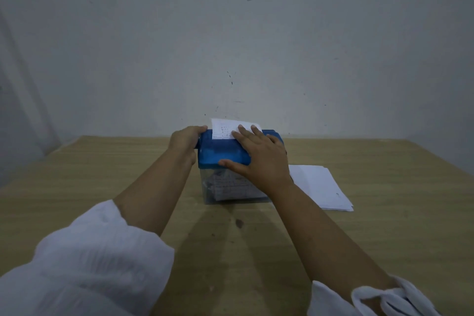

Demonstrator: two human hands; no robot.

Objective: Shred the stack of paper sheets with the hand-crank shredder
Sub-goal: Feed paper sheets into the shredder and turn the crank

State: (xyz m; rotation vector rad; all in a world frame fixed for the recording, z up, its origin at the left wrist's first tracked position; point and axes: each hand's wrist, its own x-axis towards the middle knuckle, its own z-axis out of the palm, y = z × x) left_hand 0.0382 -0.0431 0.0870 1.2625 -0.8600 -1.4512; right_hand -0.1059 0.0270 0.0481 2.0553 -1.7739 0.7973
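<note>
Left hand (185, 141): your fingers curl round the left end of the shredder (220, 152). That is probably where the crank sits, though your hand hides the handle itself.
Shredder: the blue head sits square on its clear bin (209, 192), mid-table and close in front of you, so both arms reach it.
Bin: grey shreds (230, 186) already lie inside, so I judge the work is under way.
Sheet (225, 129): it stands upright in the top slot with its upper part showing, leaning a little toward the wall.
Right hand (259, 159): it lies flat on the lid with straight fingers, the tips against the sheet and the thumb on the front edge. This likely steadies the box and guides the paper down.
Hands: they are apart, one on each side of the slot.
Stack (320, 187): the remaining white sheets lie on the table (102, 174) just right of the bin, partly behind your right wrist and handy for that hand to take the next one.
</note>
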